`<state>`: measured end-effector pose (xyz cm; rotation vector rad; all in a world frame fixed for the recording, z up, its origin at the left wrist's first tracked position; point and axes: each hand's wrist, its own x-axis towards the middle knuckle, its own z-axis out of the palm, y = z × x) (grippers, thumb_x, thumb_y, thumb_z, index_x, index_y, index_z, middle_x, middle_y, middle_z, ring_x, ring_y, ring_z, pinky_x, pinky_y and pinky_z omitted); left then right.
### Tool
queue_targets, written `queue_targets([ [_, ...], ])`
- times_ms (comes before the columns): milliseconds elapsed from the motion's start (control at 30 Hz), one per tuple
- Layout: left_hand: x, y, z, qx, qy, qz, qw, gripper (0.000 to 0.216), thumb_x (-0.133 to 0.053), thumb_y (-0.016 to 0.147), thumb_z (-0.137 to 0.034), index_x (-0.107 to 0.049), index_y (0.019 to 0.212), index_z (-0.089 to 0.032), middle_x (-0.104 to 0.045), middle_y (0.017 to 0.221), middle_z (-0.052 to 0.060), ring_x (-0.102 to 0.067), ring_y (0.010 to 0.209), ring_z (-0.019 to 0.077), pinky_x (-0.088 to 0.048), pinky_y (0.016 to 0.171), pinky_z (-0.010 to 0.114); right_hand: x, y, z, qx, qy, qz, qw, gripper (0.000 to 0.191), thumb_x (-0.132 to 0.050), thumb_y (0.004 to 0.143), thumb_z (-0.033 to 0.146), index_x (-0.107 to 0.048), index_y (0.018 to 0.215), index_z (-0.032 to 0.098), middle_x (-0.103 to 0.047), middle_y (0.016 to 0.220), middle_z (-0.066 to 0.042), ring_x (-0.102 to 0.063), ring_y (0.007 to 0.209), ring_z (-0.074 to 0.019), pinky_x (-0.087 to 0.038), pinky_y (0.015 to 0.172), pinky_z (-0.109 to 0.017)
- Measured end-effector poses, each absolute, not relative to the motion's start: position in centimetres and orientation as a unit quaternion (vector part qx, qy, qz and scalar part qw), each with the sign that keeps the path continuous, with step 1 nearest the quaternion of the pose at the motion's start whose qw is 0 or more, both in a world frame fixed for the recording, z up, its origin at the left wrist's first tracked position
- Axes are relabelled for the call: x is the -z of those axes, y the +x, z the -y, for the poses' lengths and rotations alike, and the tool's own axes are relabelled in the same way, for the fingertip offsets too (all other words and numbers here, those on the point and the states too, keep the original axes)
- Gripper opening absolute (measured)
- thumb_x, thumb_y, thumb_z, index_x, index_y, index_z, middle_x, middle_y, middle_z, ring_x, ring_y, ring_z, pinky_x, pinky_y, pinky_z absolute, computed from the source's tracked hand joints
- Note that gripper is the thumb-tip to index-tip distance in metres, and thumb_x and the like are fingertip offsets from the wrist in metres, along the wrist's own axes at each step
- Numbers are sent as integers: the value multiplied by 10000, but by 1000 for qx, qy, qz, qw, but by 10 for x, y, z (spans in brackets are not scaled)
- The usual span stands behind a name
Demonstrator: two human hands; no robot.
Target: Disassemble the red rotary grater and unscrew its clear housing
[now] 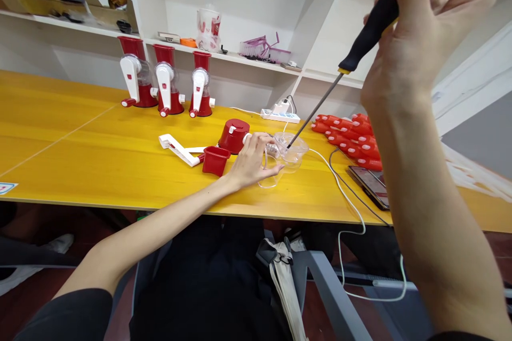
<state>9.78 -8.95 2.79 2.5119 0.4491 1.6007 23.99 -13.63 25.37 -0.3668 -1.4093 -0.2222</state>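
My right hand is raised at the upper right, its fingers wrapped round the dark handle of a long screwdriver. The shaft slants down to the left, and its tip meets a clear plastic housing on the table. My left hand grips the left side of that housing between thumb and fingers. Just left of it sit a red round base and a red square hopper. A white crank handle with a red grip lies further left.
Several assembled red and white rotary graters stand at the back. Red handles are piled at the right, beside a phone. A white cable runs over the table edge; a power strip lies behind.
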Motion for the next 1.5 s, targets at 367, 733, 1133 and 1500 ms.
queue_targets([
  [367,-28,98,89,-530,832,-148,71,511,-742,819,-389,-416,1174,-219,-546,1197,97,-540,1125,272,-502,967,485,-253,241,138,91,-197,643,734,32,-654,875,267,-646,846,280,-559,852,66,-553,592,-4,-464,532,-172],
  [733,-29,97,90,-534,831,-139,68,510,-743,821,-368,-414,1180,-216,-543,1196,100,-529,1143,277,-504,969,488,-258,252,141,16,-217,664,715,187,-509,887,285,-693,895,258,-598,738,28,-627,680,-71,-416,538,-176],
  [1133,-27,98,86,-537,830,-140,53,540,-756,812,-380,-412,1190,-206,-541,1192,89,-540,1155,258,-500,1004,468,-263,255,152,48,-256,671,694,290,-524,756,111,-714,865,301,-644,836,1,-700,851,-167,-558,640,-279],
  [1500,-29,98,88,-540,829,-134,51,530,-747,817,-369,-402,1186,-210,-539,1189,93,-543,1160,263,-499,1001,476,-261,244,155,28,-279,713,643,194,-600,789,295,-503,955,269,-709,876,17,-713,819,-172,-549,662,-304],
])
